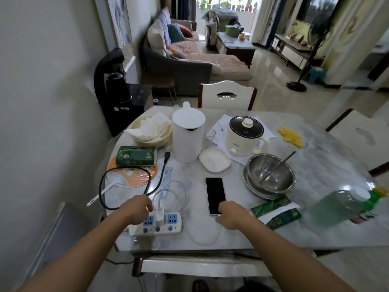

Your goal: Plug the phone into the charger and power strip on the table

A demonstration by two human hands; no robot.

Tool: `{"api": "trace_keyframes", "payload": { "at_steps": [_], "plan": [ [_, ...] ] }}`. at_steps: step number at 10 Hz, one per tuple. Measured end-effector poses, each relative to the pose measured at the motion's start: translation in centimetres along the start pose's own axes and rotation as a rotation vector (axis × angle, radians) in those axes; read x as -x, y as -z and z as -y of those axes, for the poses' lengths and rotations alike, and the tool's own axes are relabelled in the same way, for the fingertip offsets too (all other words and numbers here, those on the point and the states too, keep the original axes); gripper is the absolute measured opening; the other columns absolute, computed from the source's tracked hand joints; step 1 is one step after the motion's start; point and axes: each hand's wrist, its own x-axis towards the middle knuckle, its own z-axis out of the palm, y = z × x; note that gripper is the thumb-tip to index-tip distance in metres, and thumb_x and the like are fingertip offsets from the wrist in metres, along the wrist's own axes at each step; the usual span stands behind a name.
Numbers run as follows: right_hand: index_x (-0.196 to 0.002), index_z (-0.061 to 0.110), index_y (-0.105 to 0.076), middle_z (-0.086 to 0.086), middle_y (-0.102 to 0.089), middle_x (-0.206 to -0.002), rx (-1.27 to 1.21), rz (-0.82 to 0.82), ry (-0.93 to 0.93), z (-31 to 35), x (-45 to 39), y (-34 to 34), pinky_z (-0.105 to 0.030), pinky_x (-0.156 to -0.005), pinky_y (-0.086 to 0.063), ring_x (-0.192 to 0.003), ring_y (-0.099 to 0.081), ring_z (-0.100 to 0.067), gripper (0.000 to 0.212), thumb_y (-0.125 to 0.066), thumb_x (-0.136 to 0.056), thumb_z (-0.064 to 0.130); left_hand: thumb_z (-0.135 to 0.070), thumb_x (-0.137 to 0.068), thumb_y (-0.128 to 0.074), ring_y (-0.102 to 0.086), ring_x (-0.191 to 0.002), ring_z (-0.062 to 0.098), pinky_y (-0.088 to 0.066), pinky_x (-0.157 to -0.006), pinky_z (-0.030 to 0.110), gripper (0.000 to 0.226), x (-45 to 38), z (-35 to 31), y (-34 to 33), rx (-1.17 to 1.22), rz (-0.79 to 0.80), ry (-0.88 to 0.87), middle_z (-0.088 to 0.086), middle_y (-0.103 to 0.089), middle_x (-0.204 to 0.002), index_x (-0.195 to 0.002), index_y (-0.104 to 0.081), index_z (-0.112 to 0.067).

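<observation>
A black-screened phone [215, 194] lies flat on the marble table [326, 186], screen up. My right hand [230, 214] covers its near end, fingers curled at the spot where the white cable [202, 241] meets the phone. The cable loops back along the table edge to a white charger [160, 216], which stands plugged into the middle socket of a white power strip [156, 225] with blue sockets. My left hand [135, 209] rests on the strip's far left side, its fingertips touching the charger. A red light glows on the strip.
Behind the strip lie a black power cord [126, 186], a round fan and a green tissue pack [136, 155]. A white kettle [188, 134], white dish, small cooker [245, 135] and steel bowls [270, 173] stand further back. A green bottle [345, 205] lies right.
</observation>
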Motion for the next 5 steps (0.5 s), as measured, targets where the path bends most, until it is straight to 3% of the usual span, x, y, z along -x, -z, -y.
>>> {"api": "trace_keyframes", "payload": {
  "at_steps": [1, 3, 4, 5],
  "plan": [
    [-0.112, 0.012, -0.058, -0.009, -0.061, -0.116, 0.009, -0.024, -0.009, 0.9, 0.4, 0.1, -0.033, -0.076, -0.043, -0.103, -0.06, -0.03, 0.029, -0.055, -0.093, 0.034, -0.004, -0.086, -0.052, -0.06, -0.095, 0.02, -0.053, -0.081, 0.034, 0.029, 0.1, 0.2, 0.2, -0.039, -0.009, -0.039, 0.004, -0.059, -0.119, -0.1, -0.069, -0.023],
    [-0.11, 0.011, -0.06, -0.01, -0.061, -0.115, 0.008, -0.063, -0.032, 1.7, 0.9, 0.5, -0.033, -0.077, -0.044, -0.101, -0.06, -0.031, 0.028, -0.055, -0.092, 0.033, -0.005, -0.087, -0.053, -0.06, -0.101, 0.021, -0.054, -0.085, 0.036, 0.03, 0.5, 0.2, 0.3, -0.054, -0.029, -0.06, 0.004, -0.06, -0.12, -0.102, -0.07, -0.024],
    [-0.108, 0.011, -0.061, -0.01, -0.062, -0.112, 0.027, -0.073, -0.037, 1.7, 0.9, 0.7, -0.033, -0.075, -0.043, -0.097, -0.06, -0.03, 0.028, -0.056, -0.092, 0.034, -0.005, -0.088, -0.053, -0.061, -0.1, 0.021, -0.055, -0.084, 0.035, 0.028, 0.7, 0.0, 0.5, -0.055, -0.032, -0.066, 0.004, -0.061, -0.118, -0.102, -0.07, -0.023],
    [-0.107, 0.011, -0.06, -0.008, -0.061, -0.108, 0.006, -0.087, -0.048, 1.7, 0.9, 1.3, -0.032, -0.074, -0.042, -0.089, -0.056, -0.028, 0.028, -0.056, -0.091, 0.034, -0.006, -0.088, -0.051, -0.071, -0.079, 0.021, -0.061, -0.074, 0.037, 0.026, 0.8, -0.6, 1.7, -0.064, -0.025, -0.043, 0.003, -0.07, -0.093, -0.101, -0.072, -0.015]
  ]
}}
